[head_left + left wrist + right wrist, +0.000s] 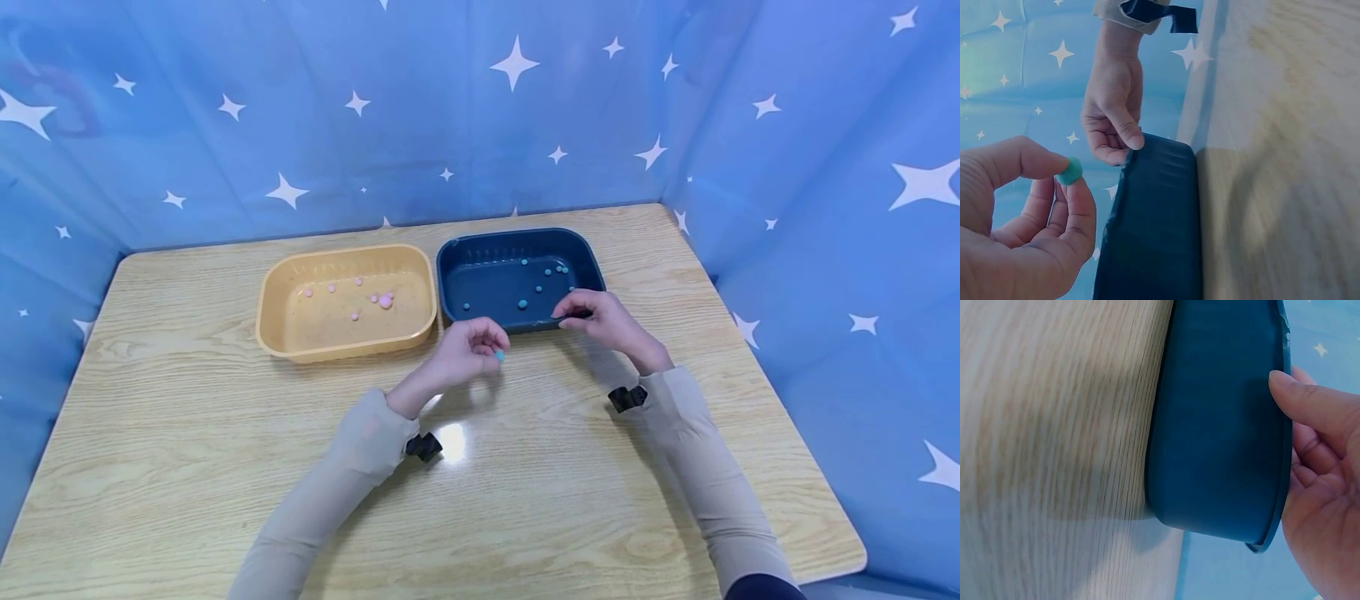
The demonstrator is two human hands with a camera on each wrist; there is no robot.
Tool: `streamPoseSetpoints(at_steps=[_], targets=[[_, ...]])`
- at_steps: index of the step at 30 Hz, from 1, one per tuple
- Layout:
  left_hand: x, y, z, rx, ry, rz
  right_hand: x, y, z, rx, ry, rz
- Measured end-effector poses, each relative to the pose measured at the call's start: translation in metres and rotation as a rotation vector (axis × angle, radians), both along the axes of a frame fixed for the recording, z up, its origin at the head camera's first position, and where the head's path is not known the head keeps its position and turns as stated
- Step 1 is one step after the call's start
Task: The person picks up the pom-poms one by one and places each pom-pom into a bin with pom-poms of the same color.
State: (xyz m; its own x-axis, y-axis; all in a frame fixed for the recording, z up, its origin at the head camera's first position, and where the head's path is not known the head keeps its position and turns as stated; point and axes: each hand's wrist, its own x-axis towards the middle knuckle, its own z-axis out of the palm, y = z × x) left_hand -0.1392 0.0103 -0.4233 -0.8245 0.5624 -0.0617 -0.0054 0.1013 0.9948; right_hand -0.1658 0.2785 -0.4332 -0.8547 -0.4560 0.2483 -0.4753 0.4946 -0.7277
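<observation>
My left hand (467, 354) pinches a small teal ball (1070, 171) between thumb and fingertips, just in front of the dark blue tray (480, 322). At that tray's near right rim is my right hand (606, 321). Its thumb (1304, 400) lies over the outer side of the rim in the right wrist view, while the other fingers curl behind the rim, partly hidden. Inside the blue tray lie several small teal balls, one of them a larger ball (522, 304).
Left of the blue tray stands a yellow tray (352, 348) with several pink balls, including a bigger pink ball (386, 301). Both trays sit towards the back of the wooden table (187, 442). A blue star-patterned curtain (420, 108) hangs behind the table and at its sides.
</observation>
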Motion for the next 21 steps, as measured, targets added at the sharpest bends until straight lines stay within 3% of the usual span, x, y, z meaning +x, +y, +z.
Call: streamPoseSetpoints(at_steps=[10,17,21], targets=[[-0.013,0.005,0.011,0.097,0.004,0.040,0.001,-0.002,0.003,0.005,-0.019,-0.008],[-0.024,0.011,0.020,0.109,-0.013,0.079,0.012,-0.014,0.028,0.015,0.012,0.010],[-0.031,0.014,0.024,0.109,-0.008,0.096,0.013,-0.015,0.030,0.022,0.012,0.020]])
